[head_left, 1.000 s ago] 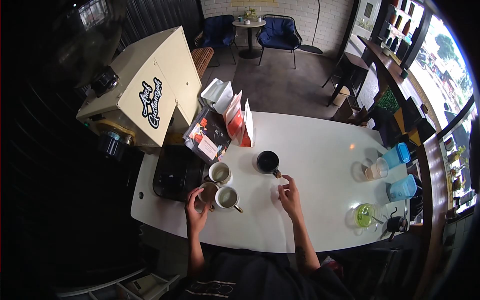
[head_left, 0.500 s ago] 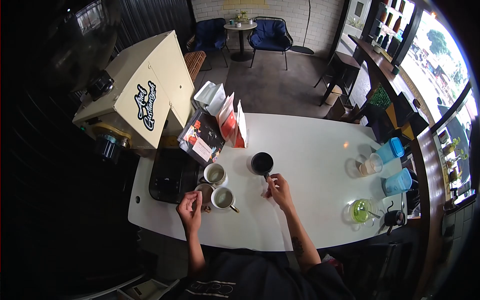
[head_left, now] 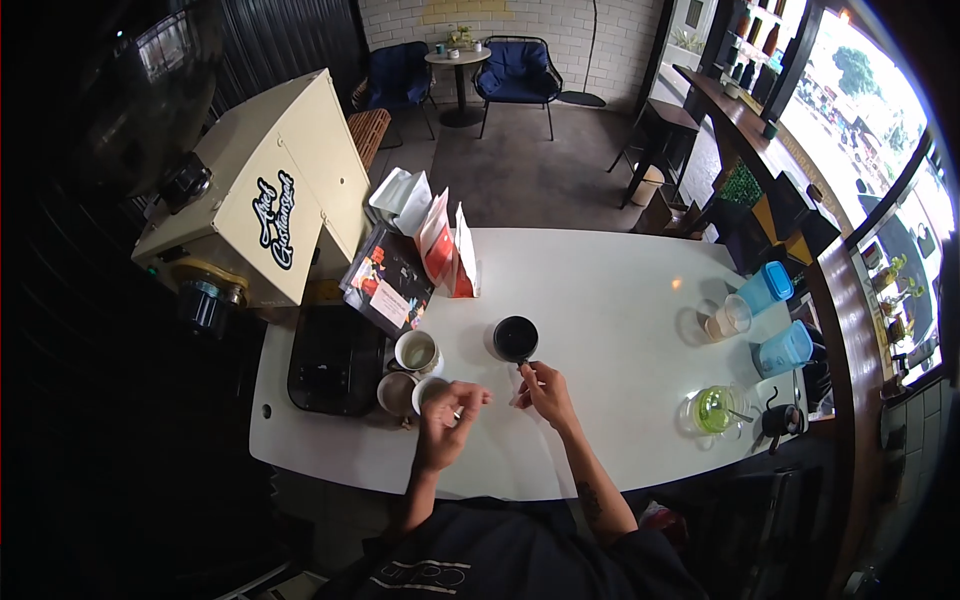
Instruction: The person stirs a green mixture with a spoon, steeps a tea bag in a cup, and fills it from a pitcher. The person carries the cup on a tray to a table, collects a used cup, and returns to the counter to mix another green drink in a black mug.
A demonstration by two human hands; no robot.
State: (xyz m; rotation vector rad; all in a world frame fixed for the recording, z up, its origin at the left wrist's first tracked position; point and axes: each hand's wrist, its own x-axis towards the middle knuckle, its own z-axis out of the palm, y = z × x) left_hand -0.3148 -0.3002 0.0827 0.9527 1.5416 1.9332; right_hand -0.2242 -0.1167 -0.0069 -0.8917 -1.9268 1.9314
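My right hand is closed around the handle of a black cup, which stands upright on the white table. A small pale patch shows beside those fingers; I cannot make out what it is. My left hand hovers at the front white cup and partly hides it. Its fingers are bent but apart, with nothing visible in them. Close by stand another white cup with pale insides and a brownish cup.
A cream machine with a black tray occupies the left. Beside it are a dark printed box and red-white bags. To the right stand blue containers, a clear cup, a green-filled glass vessel and a black kettle.
My left hand has moved right from the brownish cup to the front white cup, and its fingers have spread. The right hand keeps hold of the black cup. The view has shifted slightly.
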